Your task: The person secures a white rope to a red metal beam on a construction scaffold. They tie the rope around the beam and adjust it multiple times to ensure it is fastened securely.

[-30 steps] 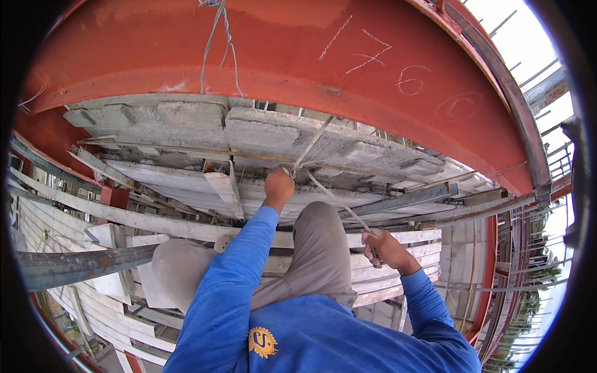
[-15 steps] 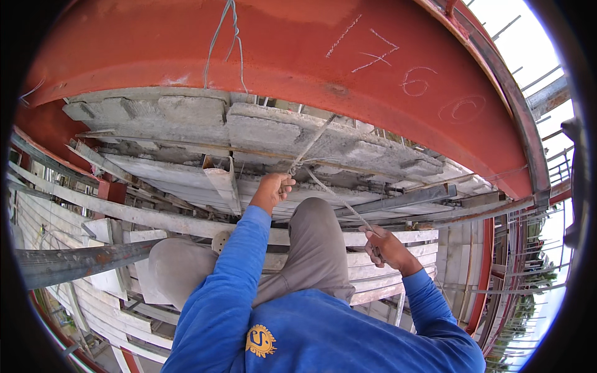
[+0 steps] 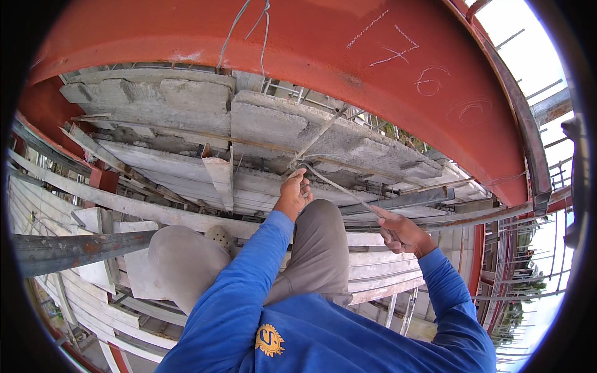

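Slanting down rightward, the rope [image 3: 336, 184] stretches straight between the hands [image 3: 405, 234].

We have the right hand [image 3: 404, 235] pinching a pale rope [image 3: 341, 188], pulled taut; left hand [image 3: 295, 195] at its knot, contact unclear. Rope runs up behind a red steel beam [image 3: 298, 40], chalk-marked, grey wire [image 3: 265, 37] hanging on it. We note rough concrete slabs [image 3: 273, 121] behind, grey-trousered knees [image 3: 320, 239] below.
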`<state>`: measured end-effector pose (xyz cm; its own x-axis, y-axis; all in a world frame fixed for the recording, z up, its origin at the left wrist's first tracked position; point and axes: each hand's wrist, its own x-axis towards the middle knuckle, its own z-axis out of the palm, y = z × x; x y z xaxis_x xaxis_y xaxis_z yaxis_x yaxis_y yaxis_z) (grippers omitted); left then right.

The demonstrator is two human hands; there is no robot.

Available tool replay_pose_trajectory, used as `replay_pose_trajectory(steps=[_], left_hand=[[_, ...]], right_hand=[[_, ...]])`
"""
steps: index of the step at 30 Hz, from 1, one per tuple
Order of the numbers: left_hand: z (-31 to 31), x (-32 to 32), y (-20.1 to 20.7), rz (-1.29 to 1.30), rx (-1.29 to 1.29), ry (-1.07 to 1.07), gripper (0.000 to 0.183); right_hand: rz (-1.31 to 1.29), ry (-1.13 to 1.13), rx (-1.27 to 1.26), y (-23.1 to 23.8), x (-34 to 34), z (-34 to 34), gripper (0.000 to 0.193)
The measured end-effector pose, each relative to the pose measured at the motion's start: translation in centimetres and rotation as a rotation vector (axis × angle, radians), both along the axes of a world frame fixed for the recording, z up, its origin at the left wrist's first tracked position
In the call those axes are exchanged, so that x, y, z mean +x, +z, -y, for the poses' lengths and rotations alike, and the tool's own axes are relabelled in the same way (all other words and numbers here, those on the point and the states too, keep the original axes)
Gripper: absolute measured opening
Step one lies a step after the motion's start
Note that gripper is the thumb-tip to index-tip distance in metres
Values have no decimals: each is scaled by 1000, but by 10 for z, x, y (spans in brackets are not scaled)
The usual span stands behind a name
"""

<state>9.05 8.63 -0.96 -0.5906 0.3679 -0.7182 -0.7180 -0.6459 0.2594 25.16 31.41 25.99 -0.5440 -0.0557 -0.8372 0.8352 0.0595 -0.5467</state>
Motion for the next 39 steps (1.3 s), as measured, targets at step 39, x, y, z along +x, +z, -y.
replay_pose_trajectory(steps=[39], left_hand=[[-77,6,-43,-229,122,445,30]], right_hand=[[-267,388,545,-93,62,-3,64]])
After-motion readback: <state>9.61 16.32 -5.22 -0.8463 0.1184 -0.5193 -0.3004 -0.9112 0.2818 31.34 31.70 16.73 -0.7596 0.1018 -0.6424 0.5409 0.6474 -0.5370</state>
